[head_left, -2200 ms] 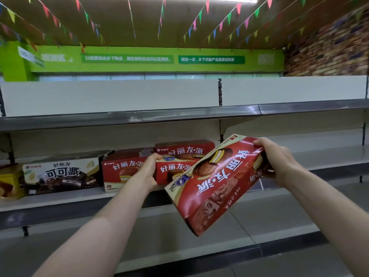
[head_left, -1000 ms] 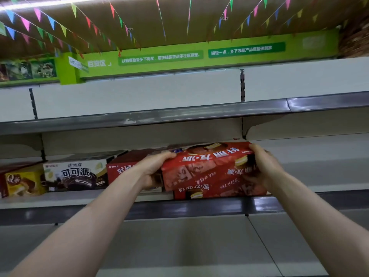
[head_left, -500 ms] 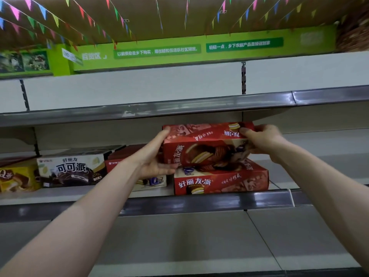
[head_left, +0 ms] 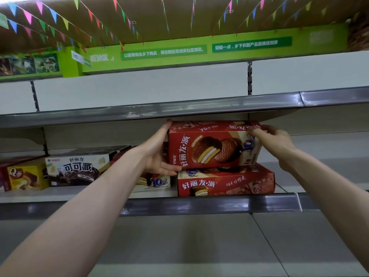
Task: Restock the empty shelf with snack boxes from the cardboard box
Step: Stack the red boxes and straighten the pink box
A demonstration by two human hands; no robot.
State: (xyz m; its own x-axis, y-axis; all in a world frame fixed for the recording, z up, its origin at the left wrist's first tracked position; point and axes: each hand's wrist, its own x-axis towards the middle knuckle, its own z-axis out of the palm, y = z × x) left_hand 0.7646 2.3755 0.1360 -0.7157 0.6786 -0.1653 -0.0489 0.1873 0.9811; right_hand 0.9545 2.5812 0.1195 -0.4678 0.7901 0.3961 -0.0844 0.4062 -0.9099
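A red snack box (head_left: 211, 148) stands on its long side on top of a second red snack box (head_left: 225, 182), which lies flat on the middle shelf (head_left: 199, 204). My left hand (head_left: 157, 154) presses flat against the upper box's left end, fingers straight and thumb up at the top corner. My right hand (head_left: 275, 140) grips the box's right end, with fingers curled over the top right corner. The box's top sits just under the upper shelf (head_left: 179, 108).
Left of my hands on the same shelf are a third red box (head_left: 153, 181), partly hidden by my left arm, a black-and-white cocoa pie box (head_left: 73, 170) and a yellow box (head_left: 24, 174). A bare grey lower shelf (head_left: 179, 246) lies below.
The held box went from tilted in the air to over the flat box, then was turned up onto its long side and raised. Both hands stayed at its ends.
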